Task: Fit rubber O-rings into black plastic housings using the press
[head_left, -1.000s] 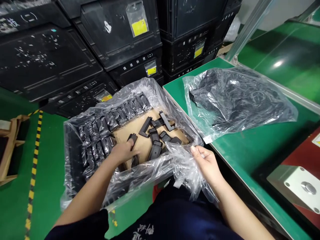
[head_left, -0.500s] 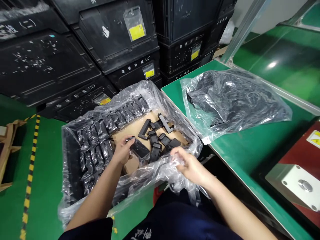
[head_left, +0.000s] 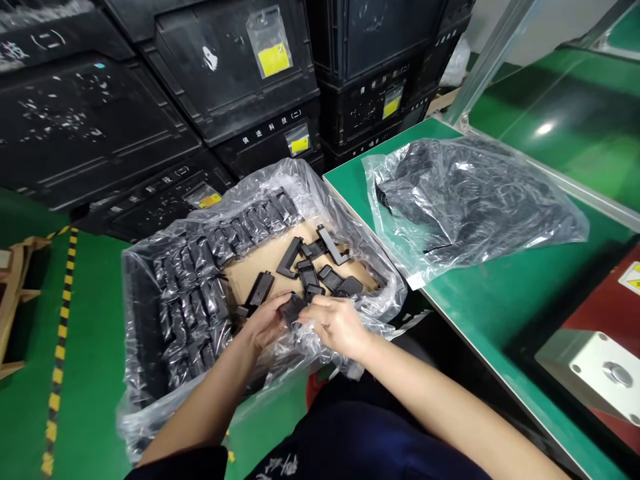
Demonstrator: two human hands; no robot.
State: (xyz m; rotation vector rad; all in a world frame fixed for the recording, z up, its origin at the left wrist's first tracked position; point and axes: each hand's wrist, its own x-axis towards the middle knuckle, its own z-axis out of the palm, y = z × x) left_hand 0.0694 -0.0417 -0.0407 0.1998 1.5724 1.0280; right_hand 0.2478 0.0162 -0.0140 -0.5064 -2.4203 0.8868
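Observation:
A black crate lined with a clear plastic bag stands in front of me. Inside, rows of black plastic parts fill the left and back, and loose parts lie on a brown cardboard sheet. My left hand and my right hand meet over the crate's near edge, both closed on one black plastic part held between them. Another loose part lies on the cardboard just behind my left hand.
To the right runs a green table with a clear bag of black parts on it. A white metal box with a button sits at the right edge. Black crates are stacked behind. The green floor has yellow-black tape.
My right hand let go of the bag's edge and moved left into the crate. My left hand lifted a black part and brought it toward the near edge, where both hands now hold it.

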